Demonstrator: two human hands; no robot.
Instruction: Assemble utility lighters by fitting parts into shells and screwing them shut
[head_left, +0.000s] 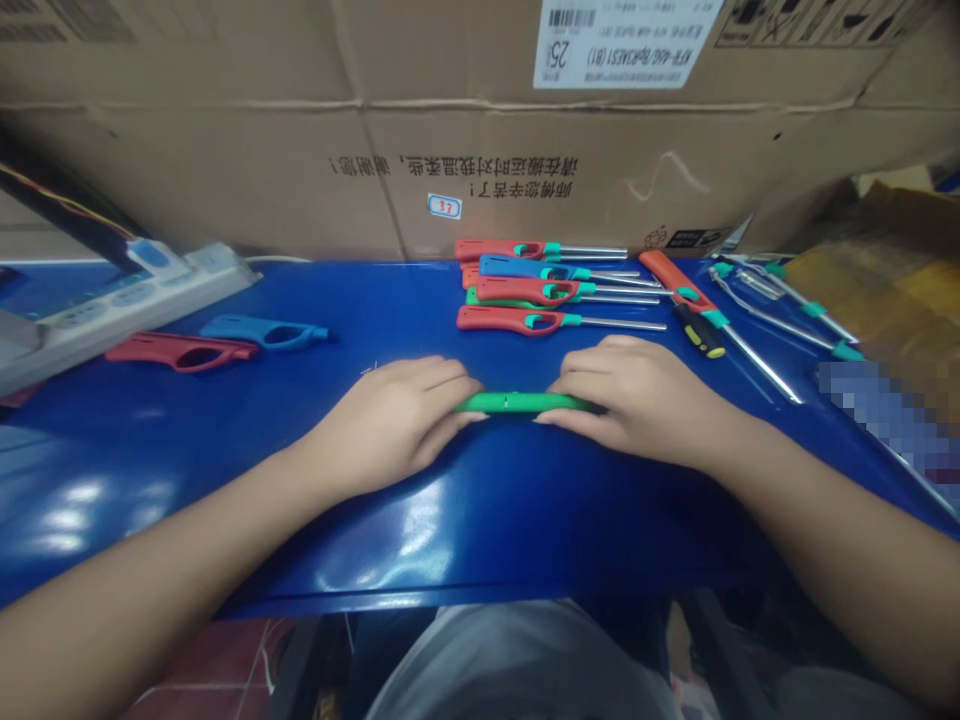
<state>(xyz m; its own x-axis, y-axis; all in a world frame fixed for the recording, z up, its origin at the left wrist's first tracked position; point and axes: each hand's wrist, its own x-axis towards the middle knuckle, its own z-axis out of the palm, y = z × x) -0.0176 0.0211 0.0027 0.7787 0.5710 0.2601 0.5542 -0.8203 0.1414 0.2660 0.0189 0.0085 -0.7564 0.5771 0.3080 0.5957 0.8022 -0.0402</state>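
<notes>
A green plastic lighter body lies flat on the blue table, held at both ends. My left hand grips its left end with curled fingers. My right hand closes over its right end, hiding that part. Behind them sits a row of several long-nosed lighters in red, blue and green with metal tubes pointing right.
A red shell and a blue shell lie at the left near a white power strip. A screwdriver and loose metal tubes lie at the right. Cardboard boxes wall off the back.
</notes>
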